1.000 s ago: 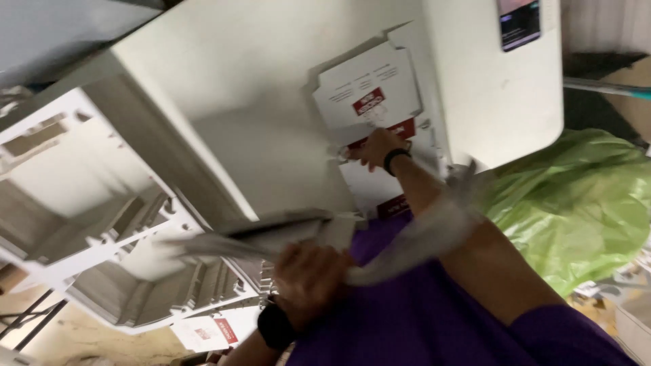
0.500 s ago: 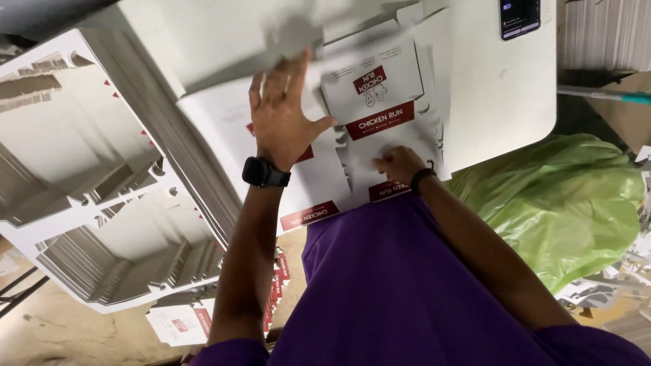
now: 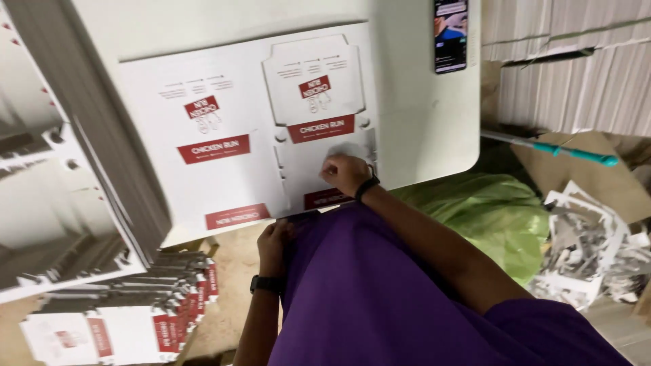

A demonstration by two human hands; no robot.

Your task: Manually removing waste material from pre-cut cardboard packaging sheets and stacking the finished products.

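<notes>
A flat white die-cut cardboard blank (image 3: 224, 115) with red label patches lies on a white table (image 3: 420, 129). My right hand (image 3: 346, 173), a dark band at its wrist, rests on the blank's near part with its fingers curled; a pale blur shows at the fingertips. At the blank's near edge sits my left hand (image 3: 274, 242), a black watch on its wrist. Its fingers are curled beside my purple shirt (image 3: 380, 291), and whether they grip anything is hidden.
A tall stack of flat blanks (image 3: 88, 169) fills the left, with more stacks (image 3: 135, 318) lower down. A phone (image 3: 451, 34) lies at the table's far right. A green plastic bag (image 3: 488, 213), paper scraps (image 3: 590, 251), a teal-handled rod (image 3: 576, 154) and cardboard stacks (image 3: 569, 68) are at the right.
My left hand has dropped from lying flat on the blank to the blank's near edge. My right hand stays on the blank's near part. The view has tilted toward the table.
</notes>
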